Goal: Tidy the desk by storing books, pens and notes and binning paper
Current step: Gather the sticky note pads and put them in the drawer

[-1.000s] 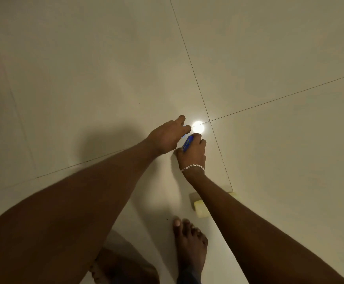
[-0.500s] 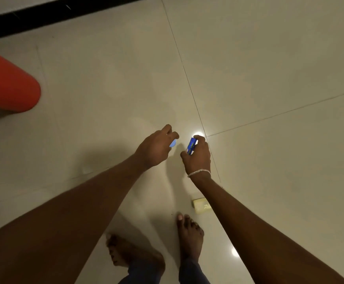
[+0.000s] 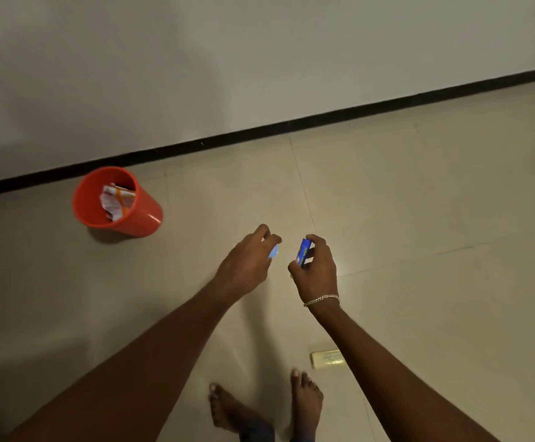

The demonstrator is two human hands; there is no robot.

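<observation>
**Entry: cap and stick held apart above the floor**

The person is standing barefoot on the tiled floor and looking down at both hands. The right hand is curling its fingers and thumb round a blue stick; pen, marker or glue stick, cannot tell. The left hand is pinching a pale blue cap at its fingertips, just beside the stick but not touching it.

Orientation: the stick's long axis is running away from the person, its exposed end pointing toward the wall and leaning slightly right, its lower end hidden in the palm. Which end takes the cap is not readable.

Risks, as judgement:
- The cap is sitting in a light fingertip pinch; a slip would be sending it rolling across the tiles.
- Cap and stick are not lining up yet; a skewed push could be jamming or missing.
- A yellow block is lying near the right foot and could be stepped on.

The red bin, holding crumpled paper, is standing well apart to the left.
</observation>
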